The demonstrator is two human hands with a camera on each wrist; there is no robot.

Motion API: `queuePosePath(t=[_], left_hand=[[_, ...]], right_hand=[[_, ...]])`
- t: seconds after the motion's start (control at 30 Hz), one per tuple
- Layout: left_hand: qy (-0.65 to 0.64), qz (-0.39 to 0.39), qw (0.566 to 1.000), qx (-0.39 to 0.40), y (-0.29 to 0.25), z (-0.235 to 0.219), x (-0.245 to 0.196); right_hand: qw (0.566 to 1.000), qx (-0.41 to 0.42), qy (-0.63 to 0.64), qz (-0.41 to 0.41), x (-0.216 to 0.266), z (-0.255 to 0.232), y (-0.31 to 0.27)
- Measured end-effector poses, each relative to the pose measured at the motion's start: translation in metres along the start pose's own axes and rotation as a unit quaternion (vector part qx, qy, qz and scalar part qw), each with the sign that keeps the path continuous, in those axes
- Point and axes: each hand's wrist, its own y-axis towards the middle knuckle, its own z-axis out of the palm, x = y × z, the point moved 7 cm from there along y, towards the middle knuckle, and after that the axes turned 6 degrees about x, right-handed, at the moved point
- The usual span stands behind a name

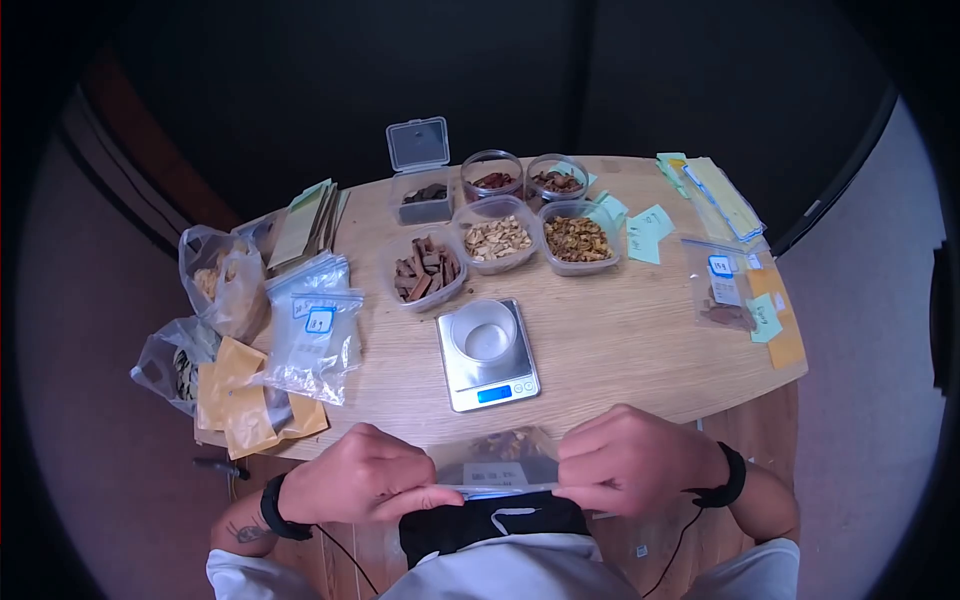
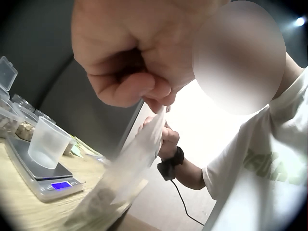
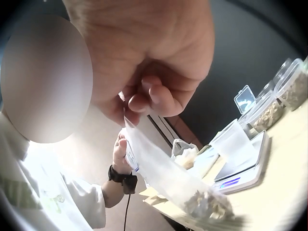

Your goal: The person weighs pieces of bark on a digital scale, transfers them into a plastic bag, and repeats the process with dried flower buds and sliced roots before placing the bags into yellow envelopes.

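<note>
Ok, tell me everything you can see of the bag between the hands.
The bag is flexible, translucent plastic with a white printed label, its text too small to read. Brownish pieces are gathered at the lower end. The left hand and right hand pinch its upper edge near opposite corners, and it slants down from them toward the table. Whether it is sealed I cannot tell.

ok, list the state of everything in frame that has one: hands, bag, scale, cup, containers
Left hand: pinching one end of the bag's top edge
Right hand: pinching the other end
Held bag: dried pieces inside; can't tell if sealed
Scale: on, display lit; reading illegible
Cup: upright on scale, looks empty
Hinged box: lid open, dark pieces inside
Bark tub: uncovered, filled
</note>
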Motion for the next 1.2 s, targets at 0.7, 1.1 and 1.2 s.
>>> queuePosePath(t=[0.7, 1.1, 1.2], left_hand=[[-0.188, -0.001, 0.976, -0.108, 0.063, -0.020, 0.004], [-0.281, -0.256, 0.878, -0.292, -0.057, -0.006, 0.097], [0.072, -0.321, 0.890, -0.317, -0.079, -0.015, 0.101]], right_hand=[[0.897, -0.314, 0.297, 0.090, -0.098, 0.039, -0.059], [0.745, -0.514, -0.039, 0.424, -0.182, -0.161, -0.289], [0.692, -0.432, -0.252, 0.520, -0.203, -0.157, -0.301]])
